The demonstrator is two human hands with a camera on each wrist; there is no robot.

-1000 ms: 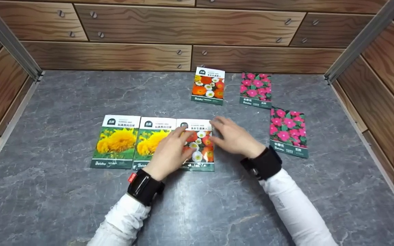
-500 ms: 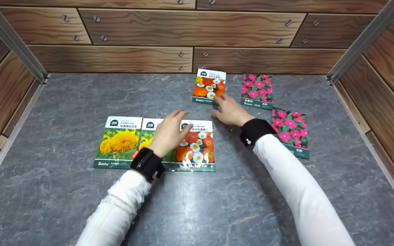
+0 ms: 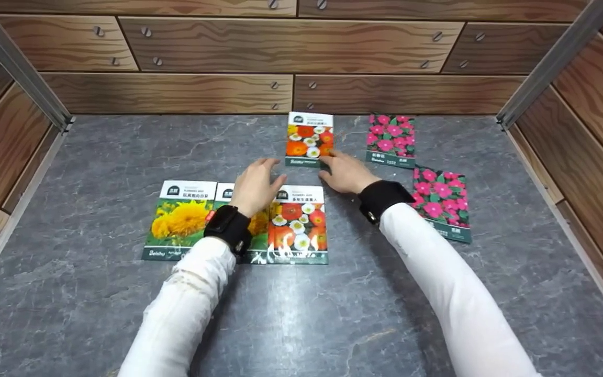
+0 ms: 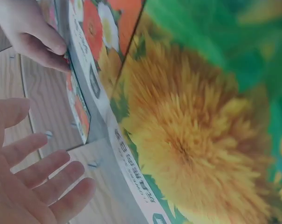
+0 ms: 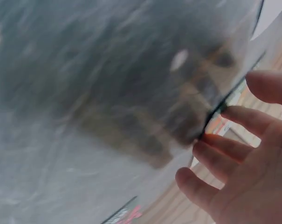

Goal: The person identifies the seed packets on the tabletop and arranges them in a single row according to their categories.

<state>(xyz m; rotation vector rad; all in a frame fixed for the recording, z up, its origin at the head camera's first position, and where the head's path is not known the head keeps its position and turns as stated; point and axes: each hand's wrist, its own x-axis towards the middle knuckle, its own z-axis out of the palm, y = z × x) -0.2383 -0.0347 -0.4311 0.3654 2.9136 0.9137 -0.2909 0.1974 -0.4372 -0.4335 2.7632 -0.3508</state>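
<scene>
In the head view my right hand (image 3: 347, 173) touches the lower right corner of the back poppy packet (image 3: 309, 140); its extended fingertips meet the packet's edge in the right wrist view. My left hand (image 3: 255, 187), fingers spread and holding nothing, hovers over the top of the middle yellow-flower packet (image 3: 259, 238), partly hiding it. That packet lies between the left yellow-flower packet (image 3: 180, 222) and the front poppy packet (image 3: 299, 225), side by side. The left wrist view shows my left palm (image 4: 19, 186) and the right hand (image 4: 36, 35) at the back packet.
Two pink-flower packets lie at the right, one near the back wall (image 3: 390, 137), the other (image 3: 442, 196) nearer and partly under the right forearm's outline. Wood-patterned walls enclose the grey marbled surface (image 3: 301, 319) at the back and sides.
My right hand has moved back from the front poppy packet to the back one, which has shifted slightly left and nearer. The left hand has moved up and left off the front poppy packet.
</scene>
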